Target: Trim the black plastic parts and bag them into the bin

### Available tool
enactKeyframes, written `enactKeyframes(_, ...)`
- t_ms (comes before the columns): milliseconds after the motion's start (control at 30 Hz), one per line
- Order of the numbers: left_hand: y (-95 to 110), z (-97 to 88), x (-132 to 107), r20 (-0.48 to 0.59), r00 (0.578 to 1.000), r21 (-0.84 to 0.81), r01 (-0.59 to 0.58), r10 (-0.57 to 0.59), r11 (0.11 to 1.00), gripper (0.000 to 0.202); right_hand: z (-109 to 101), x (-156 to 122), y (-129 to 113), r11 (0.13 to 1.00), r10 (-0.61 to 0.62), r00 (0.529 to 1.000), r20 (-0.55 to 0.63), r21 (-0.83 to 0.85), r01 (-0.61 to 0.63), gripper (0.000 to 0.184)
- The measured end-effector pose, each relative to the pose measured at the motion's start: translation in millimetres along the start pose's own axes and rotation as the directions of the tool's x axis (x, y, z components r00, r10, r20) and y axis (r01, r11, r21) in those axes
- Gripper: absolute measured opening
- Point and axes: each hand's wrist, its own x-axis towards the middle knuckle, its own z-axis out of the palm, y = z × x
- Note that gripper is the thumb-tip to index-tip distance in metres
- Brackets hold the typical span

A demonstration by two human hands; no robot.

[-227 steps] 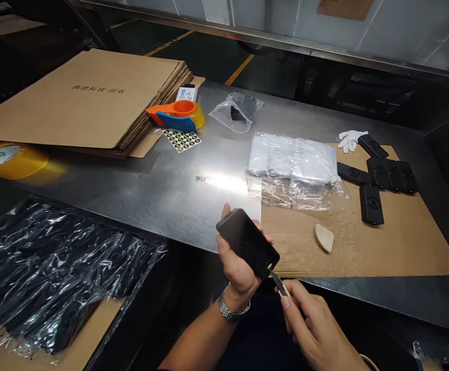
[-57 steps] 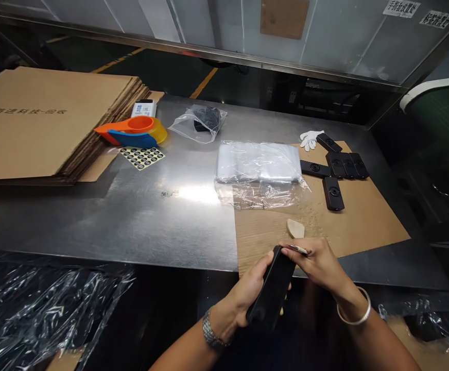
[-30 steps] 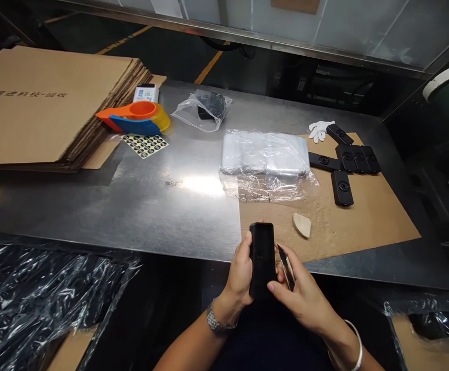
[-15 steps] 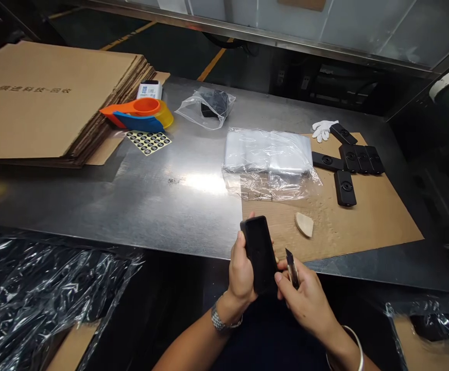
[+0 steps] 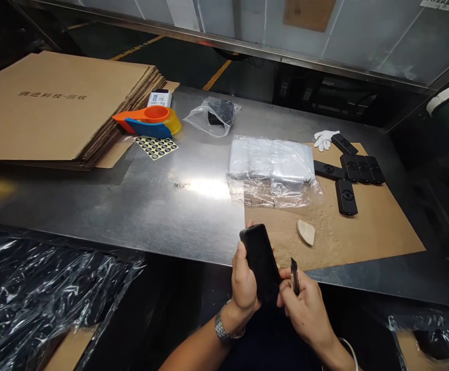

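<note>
My left hand [image 5: 244,281] is wrapped round a black plastic case [image 5: 261,260], a rectangular shell with rounded corners, held tilted in front of the table's edge. In my right hand [image 5: 305,304] is a utility knife [image 5: 294,276], its dark blade pointing up and away from me. The right fingertips are at the lower right edge of the case; whether they press on it I cannot tell. Beyond the hands, a pale wedge-shaped piece [image 5: 306,233] lies on a cardboard sheet [image 5: 379,232]. Several similar black cases [image 5: 347,197] lie farther right on that sheet.
A stack of flat cardboard [image 5: 66,113] fills the left of the metal table [image 5: 151,206]. Near it are a tape dispenser [image 5: 147,123] and a sticker sheet [image 5: 157,147]. Clear plastic bags [image 5: 271,165] lie mid-table, a bagged black item [image 5: 219,113] behind. A white glove [image 5: 325,139] rests at the back right.
The view has shifted slightly, so the table's contents sit a little lower and to the right. The case has turned a little in my left hand. Both hands keep their hold.
</note>
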Motion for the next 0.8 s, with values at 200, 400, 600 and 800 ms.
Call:
enactKeyframes(200, 7.2, -1.5, 4.6, 0.146, 0.971, -0.122, 0.207, -0.189, 0.971, 0.050, -19.4, 3.0, 3.6, 0.991, 0.049, 0.999, 0.002, 0.122, -0.049, 0.026)
enactKeyframes(400, 7.2, 0.1, 10.6, 0.191, 0.926, -0.049, 0.340, -0.325, 0.939, 0.045, -75.8, 44.2, 29.0, 0.835, -0.148, 0.934, -0.324, -0.547, -0.057, 0.040)
enactKeyframes(600, -12.9, 0.2, 33.4, 0.064, 0.975, 0.222, 0.196, -0.215, 0.955, 0.046, -112.0, 88.0, 43.6, 0.586, -0.306, 0.850, -0.428, -0.789, -0.186, 0.028)
enactKeyframes(800, -29.6, 1.2, 63.1, 0.049, 0.984, 0.538, -0.171, 0.171, 0.825, 0.044, -107.1, 100.0, 33.4, 0.486, -0.526, 0.794, -0.305, -0.874, -0.014, 0.028)
